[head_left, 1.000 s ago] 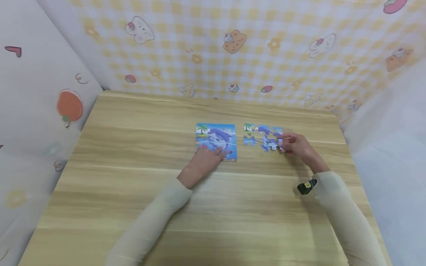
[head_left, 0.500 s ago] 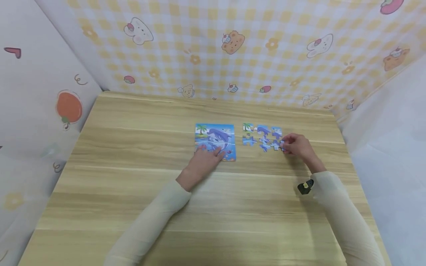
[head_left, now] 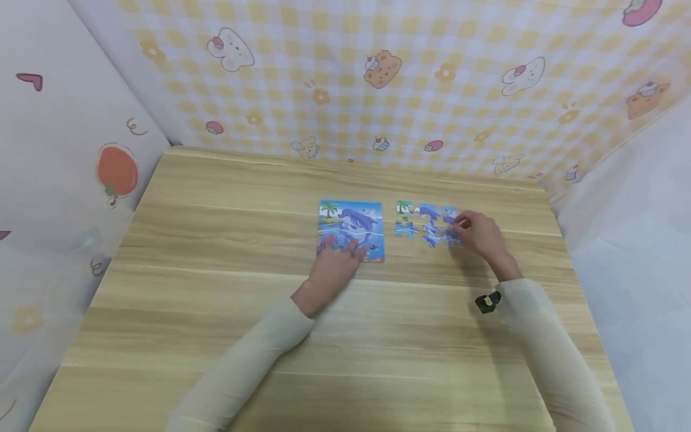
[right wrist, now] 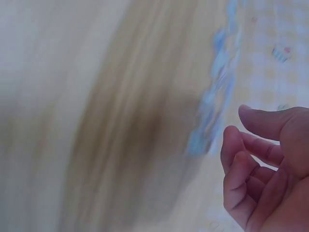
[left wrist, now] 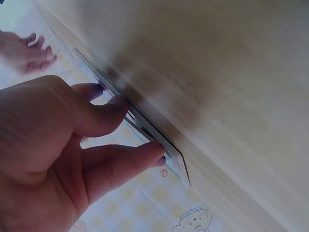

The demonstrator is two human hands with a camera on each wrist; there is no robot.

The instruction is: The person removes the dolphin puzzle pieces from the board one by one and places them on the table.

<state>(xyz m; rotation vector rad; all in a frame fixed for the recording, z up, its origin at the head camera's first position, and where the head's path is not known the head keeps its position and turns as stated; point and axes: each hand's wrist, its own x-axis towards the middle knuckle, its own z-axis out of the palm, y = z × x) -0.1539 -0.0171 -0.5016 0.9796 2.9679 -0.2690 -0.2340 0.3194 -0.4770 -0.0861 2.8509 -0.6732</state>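
In the head view, a square dolphin picture (head_left: 353, 219) with a palm tree lies flat on the table. My left hand (head_left: 336, 267) rests on its lower part; the left wrist view shows the thumb (left wrist: 108, 116) and fingers at the thin board's (left wrist: 159, 137) edge. Right of the picture lie loose jigsaw puzzle pieces of a matching design, among them a palm tree piece (head_left: 403, 207) and a dolphin piece (head_left: 429, 212). My right hand (head_left: 482, 235) hovers at the right end of the pieces, partly covering them. Thumb and fingers stand apart, nothing between them, in the right wrist view.
A wood-grain table (head_left: 378, 336) carries everything. Behind it hangs a yellow checked cloth (head_left: 345, 90) with cartoon prints, and pale cloth walls (head_left: 637, 240) close in both sides. A small black device (head_left: 488, 302) sits at the right sleeve's cuff.
The right hand has let go of a puzzle piece at the lower right of the group, after shifting it, and has risen slightly. The left hand stays on the picture.
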